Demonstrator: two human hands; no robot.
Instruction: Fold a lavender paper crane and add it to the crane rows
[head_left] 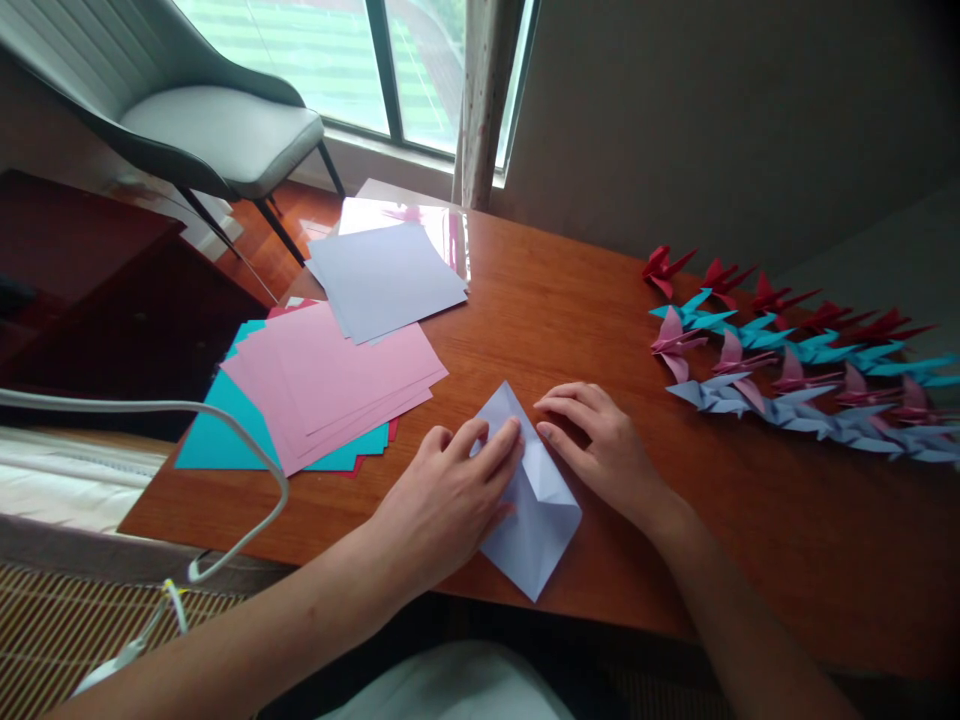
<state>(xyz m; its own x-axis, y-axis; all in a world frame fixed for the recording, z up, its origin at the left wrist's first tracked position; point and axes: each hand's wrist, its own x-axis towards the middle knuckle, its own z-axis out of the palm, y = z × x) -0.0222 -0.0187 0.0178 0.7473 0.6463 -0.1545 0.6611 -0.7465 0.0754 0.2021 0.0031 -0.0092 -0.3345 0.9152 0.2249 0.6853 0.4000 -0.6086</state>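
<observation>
A pale lavender sheet of origami paper (538,530), partly folded with visible creases and a raised flap, lies on the table in front of me. My left hand (465,490) holds it down, its bent fingers pressed on the paper's upper left part and covering some of it. Just off the paper's right edge is my right hand (604,445). Its fingers are loosely curved, with a gap between thumb and forefinger and nothing held.
Pink sheets (360,385), turquoise sheets (225,425) and lavender sheets (397,275) lie stacked at the left. Folded cranes in red (660,270), turquoise (694,312), pink (677,343) and lavender (709,393) stand in rows at the right. A white cable (259,460) loops over the table's left edge.
</observation>
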